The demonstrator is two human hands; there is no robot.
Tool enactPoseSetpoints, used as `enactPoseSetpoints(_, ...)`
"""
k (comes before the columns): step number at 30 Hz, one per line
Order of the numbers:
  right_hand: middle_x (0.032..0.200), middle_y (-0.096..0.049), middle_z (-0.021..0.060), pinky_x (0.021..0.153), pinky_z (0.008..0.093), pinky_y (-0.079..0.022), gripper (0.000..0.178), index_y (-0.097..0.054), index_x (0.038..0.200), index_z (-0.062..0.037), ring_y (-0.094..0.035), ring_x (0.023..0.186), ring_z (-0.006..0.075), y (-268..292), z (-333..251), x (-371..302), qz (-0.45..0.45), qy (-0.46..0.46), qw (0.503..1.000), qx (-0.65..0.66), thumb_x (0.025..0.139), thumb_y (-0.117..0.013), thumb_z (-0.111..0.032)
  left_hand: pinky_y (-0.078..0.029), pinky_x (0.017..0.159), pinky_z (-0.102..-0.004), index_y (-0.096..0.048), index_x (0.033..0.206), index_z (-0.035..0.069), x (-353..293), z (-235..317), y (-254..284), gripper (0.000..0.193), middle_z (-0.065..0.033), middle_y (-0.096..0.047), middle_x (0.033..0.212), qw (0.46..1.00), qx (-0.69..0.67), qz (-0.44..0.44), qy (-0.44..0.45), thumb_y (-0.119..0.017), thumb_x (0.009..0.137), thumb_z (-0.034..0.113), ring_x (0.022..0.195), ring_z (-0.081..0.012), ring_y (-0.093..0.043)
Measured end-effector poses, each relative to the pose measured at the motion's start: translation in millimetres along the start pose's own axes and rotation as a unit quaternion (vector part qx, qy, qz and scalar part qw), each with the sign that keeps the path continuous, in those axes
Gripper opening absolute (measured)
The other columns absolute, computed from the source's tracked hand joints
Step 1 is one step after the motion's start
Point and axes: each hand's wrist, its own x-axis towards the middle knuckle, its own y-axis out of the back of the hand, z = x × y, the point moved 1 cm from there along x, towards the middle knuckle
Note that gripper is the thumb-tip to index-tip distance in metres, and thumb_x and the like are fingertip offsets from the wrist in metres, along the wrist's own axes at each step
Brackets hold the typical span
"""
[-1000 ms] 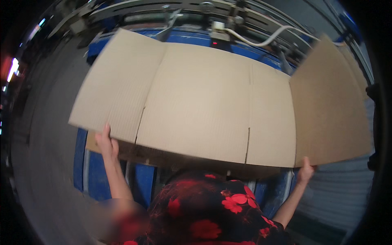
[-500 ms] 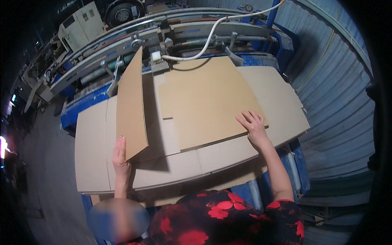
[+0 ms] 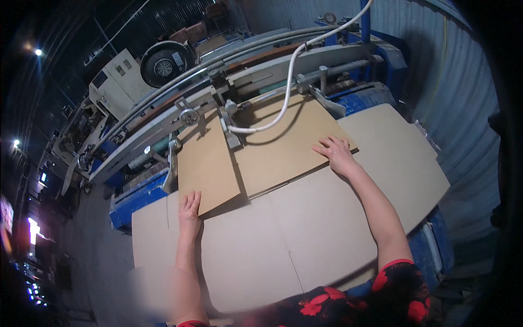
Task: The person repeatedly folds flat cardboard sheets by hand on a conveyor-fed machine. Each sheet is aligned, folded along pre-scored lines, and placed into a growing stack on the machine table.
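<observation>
A brown cardboard sheet (image 3: 294,144) lies across a larger, paler sheet of corrugated cardboard (image 3: 294,229), its far edge under the metal parts of a machine. The brown sheet's left panel (image 3: 207,163) is slightly raised at its near right corner, with a dark gap beside it. My left hand (image 3: 189,210) grips this panel at its near left corner, fingers on top, thumb hidden. Near the brown sheet's right front corner, my right hand (image 3: 335,154) rests on it with fingers spread and a little bent.
Ahead runs the machine's long metal rail (image 3: 261,82), with a round knob (image 3: 189,116) and a white cable (image 3: 289,82) arching over the cardboard. Blue machine framing (image 3: 139,199) shows at left. A corrugated metal wall (image 3: 463,125) stands on the right. Grey floor (image 3: 101,250) lies left.
The brown sheet has moved forward, farther under the machine parts. Its left panel, steeply raised before, now lies much flatter. Both hands went along with it, and the view has shifted.
</observation>
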Motion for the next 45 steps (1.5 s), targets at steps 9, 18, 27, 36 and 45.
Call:
enactPoseSetpoints(9,0.124,-0.055,0.0107,0.099,0.0487,-0.033,0.042,-0.06,0.119,-0.0154,-0.047,0.121,0.0267,-29,21,110,0.098,-0.007,0.995,-0.004,0.081,-0.05,-0.002,-0.043,0.095,-0.0433,-0.05,0.131,0.01,94,-36,-34,0.056,-0.0175,-0.052,0.13,0.997,0.037,-0.026,0.058,-0.053,0.077,-0.004,0.119,-0.0352,-0.05)
enactPoseSetpoints(18,0.13,-0.05,0.0218,0.104,0.0434,-0.034,0.045,-0.055,0.123,-0.0001,-0.045,0.122,0.0379,67,101,-127,0.159,-0.15,0.975,0.045,0.078,-0.058,-0.005,-0.029,0.104,-0.0536,-0.06,0.115,0.007,-163,-13,98,0.031,-0.0154,-0.059,0.122,0.966,0.056,0.023,0.253,-0.052,0.085,0.009,0.12,-0.0344,-0.05)
enactPoseSetpoints(27,0.14,-0.037,0.025,0.105,0.041,-0.034,0.063,-0.03,0.139,0.0097,-0.038,0.128,0.035,35,146,-320,0.343,-0.509,0.707,0.352,0.091,-0.055,-0.023,-0.021,0.113,-0.0405,-0.011,0.145,-0.008,-368,-55,115,0.081,-0.0274,-0.015,0.151,0.637,-0.16,0.296,0.693,-0.052,0.092,0.039,0.138,-0.0393,-0.021)
enactPoseSetpoints(36,0.134,-0.045,0.0168,0.1,0.0429,-0.04,0.06,-0.034,0.141,-0.002,-0.045,0.121,0.0296,58,134,-302,0.371,-0.51,0.623,0.463,0.088,-0.057,-0.021,-0.01,0.116,-0.0412,-0.002,0.144,-0.01,-355,-50,113,0.091,-0.0283,-0.008,0.152,0.675,-0.058,0.234,0.697,-0.046,0.092,0.05,0.142,-0.0372,-0.009)
enactPoseSetpoints(45,0.13,-0.048,0.0133,0.098,0.0443,-0.044,0.045,-0.042,0.134,-0.0062,-0.048,0.118,0.0272,126,101,-282,0.453,-0.298,0.553,0.633,0.091,-0.052,-0.01,-0.012,0.115,-0.0414,-0.001,0.147,-0.005,-311,-31,175,0.086,-0.0239,-0.018,0.152,0.739,-0.009,0.228,0.634,-0.056,0.093,0.033,0.139,-0.0321,-0.021)
